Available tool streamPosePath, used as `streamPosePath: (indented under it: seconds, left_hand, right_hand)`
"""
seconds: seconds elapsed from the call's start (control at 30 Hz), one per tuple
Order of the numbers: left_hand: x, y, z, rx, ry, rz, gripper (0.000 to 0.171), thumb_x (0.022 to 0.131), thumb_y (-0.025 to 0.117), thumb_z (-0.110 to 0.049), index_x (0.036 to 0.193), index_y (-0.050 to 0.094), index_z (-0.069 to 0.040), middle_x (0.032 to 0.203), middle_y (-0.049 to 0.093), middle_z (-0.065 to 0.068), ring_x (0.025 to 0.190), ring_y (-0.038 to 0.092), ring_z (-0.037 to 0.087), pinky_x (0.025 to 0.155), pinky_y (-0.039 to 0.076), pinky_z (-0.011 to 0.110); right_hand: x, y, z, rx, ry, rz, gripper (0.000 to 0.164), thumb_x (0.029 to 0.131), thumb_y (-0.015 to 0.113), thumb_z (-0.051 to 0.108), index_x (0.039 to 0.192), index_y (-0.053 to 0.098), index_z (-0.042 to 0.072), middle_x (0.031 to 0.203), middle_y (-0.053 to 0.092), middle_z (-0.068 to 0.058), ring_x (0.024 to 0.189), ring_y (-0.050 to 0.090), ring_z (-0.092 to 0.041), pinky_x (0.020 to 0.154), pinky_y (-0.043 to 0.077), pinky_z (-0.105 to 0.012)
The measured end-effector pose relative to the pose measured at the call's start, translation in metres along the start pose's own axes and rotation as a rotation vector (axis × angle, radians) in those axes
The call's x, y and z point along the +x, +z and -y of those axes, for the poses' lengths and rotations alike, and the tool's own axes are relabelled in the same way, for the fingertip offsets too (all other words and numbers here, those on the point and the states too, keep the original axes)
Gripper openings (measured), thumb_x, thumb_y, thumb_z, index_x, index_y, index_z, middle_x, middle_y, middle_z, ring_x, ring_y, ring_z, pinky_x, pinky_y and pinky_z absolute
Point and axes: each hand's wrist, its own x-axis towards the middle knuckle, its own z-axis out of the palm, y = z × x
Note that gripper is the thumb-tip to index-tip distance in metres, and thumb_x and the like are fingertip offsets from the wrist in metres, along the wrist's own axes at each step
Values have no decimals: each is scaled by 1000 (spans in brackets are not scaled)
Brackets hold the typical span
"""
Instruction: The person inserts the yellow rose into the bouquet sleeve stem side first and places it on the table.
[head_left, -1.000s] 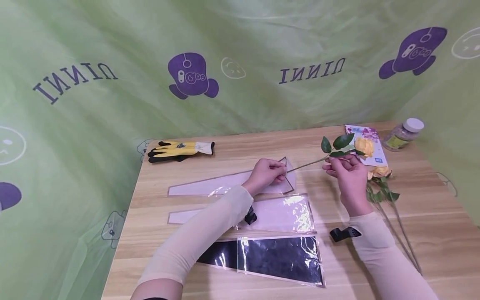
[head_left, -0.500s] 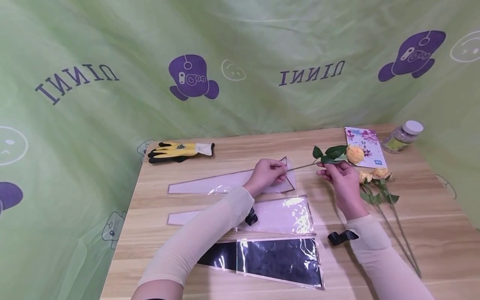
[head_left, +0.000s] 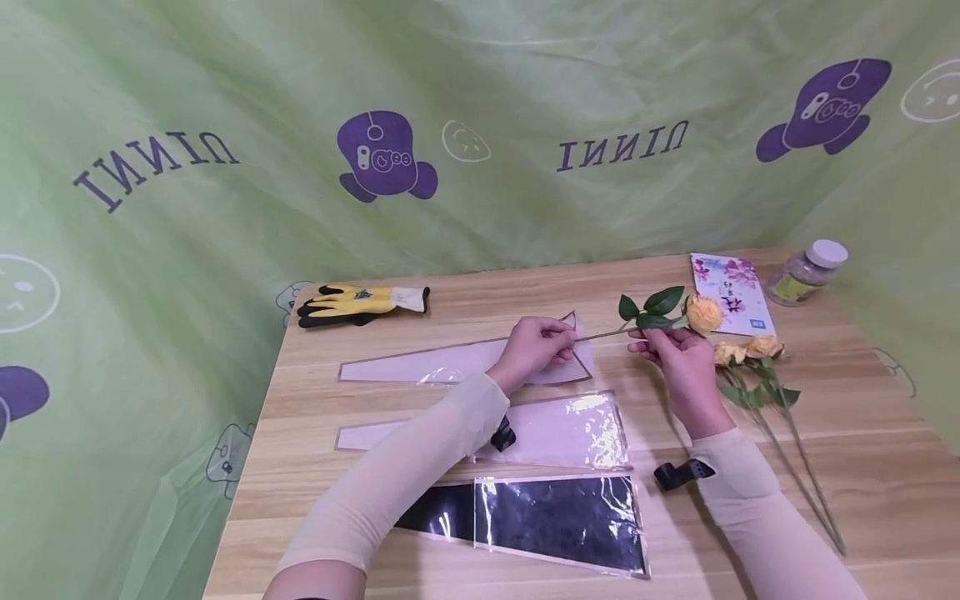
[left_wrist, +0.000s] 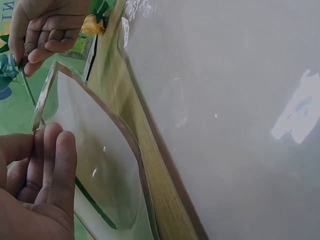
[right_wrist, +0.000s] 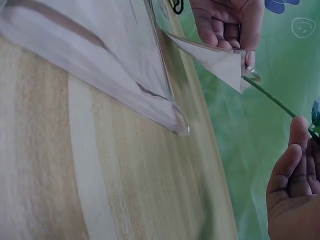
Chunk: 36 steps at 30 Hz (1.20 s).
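My left hand [head_left: 531,350] pinches the lifted mouth edge of the farthest flower sleeve [head_left: 450,363], a tapered pale wrapper with a dark border. In the left wrist view the mouth gapes, and the lower end of a green stem [left_wrist: 95,204] shows inside it. That stem belongs to a yellow-orange rose [head_left: 705,314], which my right hand [head_left: 681,367] holds by the stem just below the bloom and leaves [head_left: 651,308]. From the right wrist camera, the bare stem [right_wrist: 272,99] spans the gap between the sleeve mouth and my right fingers.
A second pale sleeve [head_left: 540,425] and a black one [head_left: 562,515] lie nearer on the wooden table [head_left: 315,492]. Two more roses [head_left: 797,446] lie at right. Behind them are a floral-print packet [head_left: 738,292] and a white-capped jar [head_left: 806,275]. Yellow work gloves [head_left: 363,304] lie at back left.
My right hand has moved left with the rose, sliding more of its stem into the sleeve; the motion is smaller in the last half second. My left hand keeps its place at the sleeve mouth.
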Motion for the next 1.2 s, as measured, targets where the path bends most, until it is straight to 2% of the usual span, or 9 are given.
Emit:
streamPosePath:
  seconds: [0.17,0.37,0.53,0.7,1.03,1.2]
  left_hand:
    - [0,2,-2,-5,9,-3,12,95,73,-7,102,75,2,78,72,9,65,69,15,64,64,32]
    - [-2,5,-5,-9,31,-5,11,94,73,-7,101,75,1,80,72,10,67,69,16,65,64,32]
    - [-2,5,-7,-47,25,-21,10,95,72,-5,103,75,1,83,73,11,68,69,17,66,64,32]
    - [-2,4,-8,-74,18,-24,11,95,71,-3,104,75,1,86,73,12,68,70,17,67,64,32]
    - [-3,5,-14,-57,44,-22,10,95,71,-4,103,75,1,82,73,9,68,69,18,66,64,32]
    - [-6,6,-17,-64,53,-23,11,94,71,-4,104,75,1,83,73,9,68,69,18,66,64,31]
  right_hand:
    - [1,3,-3,-23,53,-16,23,96,70,6,115,63,-5,93,76,-12,75,74,-19,80,61,-29]
    - [1,11,-11,6,44,40,26,95,72,5,117,63,-3,98,75,-15,74,74,-20,80,62,-31]
    - [0,12,-16,14,35,85,31,98,71,13,122,58,-1,102,75,-12,79,73,-19,84,60,-32]
    - [0,12,-19,44,19,97,26,100,67,16,119,61,-1,100,76,-11,78,73,-18,81,61,-30]
    - [-3,13,-20,-42,-10,134,20,100,66,10,114,63,-4,98,75,-16,80,74,-20,83,61,-31]
    - [-3,16,-23,-83,-2,121,16,100,66,8,110,65,-3,93,75,-11,79,73,-17,80,61,-29]
